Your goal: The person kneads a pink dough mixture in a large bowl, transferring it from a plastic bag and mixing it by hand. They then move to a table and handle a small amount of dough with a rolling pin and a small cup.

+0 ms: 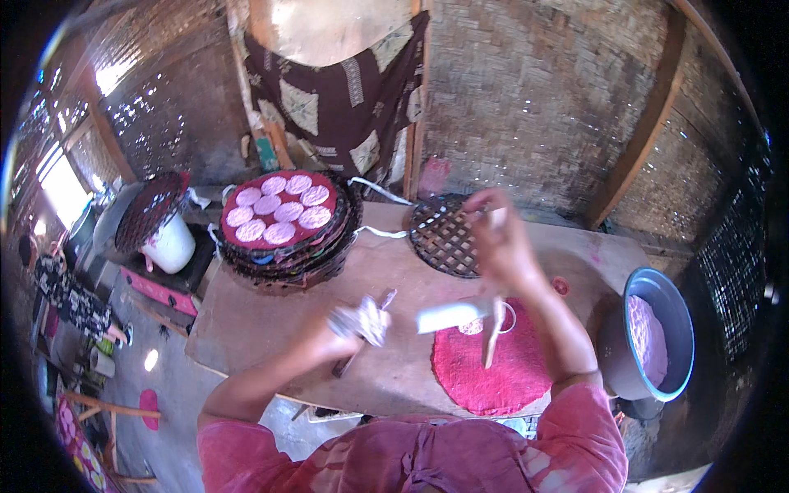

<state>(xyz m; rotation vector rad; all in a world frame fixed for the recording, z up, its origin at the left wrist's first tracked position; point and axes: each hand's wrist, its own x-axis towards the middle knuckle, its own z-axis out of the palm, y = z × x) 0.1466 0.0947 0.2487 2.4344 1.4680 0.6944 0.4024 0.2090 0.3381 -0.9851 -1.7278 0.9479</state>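
Observation:
My left hand (325, 341) is closed round a blurred pinkish-white clump (371, 322), over the left-middle of the table. Dark stick-like ends show above and below it; whether they belong to what I hold, I cannot tell. My right hand (498, 234) is raised over the far right of the table, smeared by motion, with a small pale patch at its fingers. Below it lies a round red cloth mat (493, 378), partly covered by a pale flat strip (448, 318), a wooden stick (495, 337) and a white ring. A small pink patterned disc (471, 327) shows beside the strip.
A stack of round trays (283, 275) at the left bears several pink lacy discs on red cloth. An open-weave round tray (444, 234) lies at the back. A grey bucket (657, 337) of pink dough stands right. Another person (70, 296) is far left, near a white pot (170, 245).

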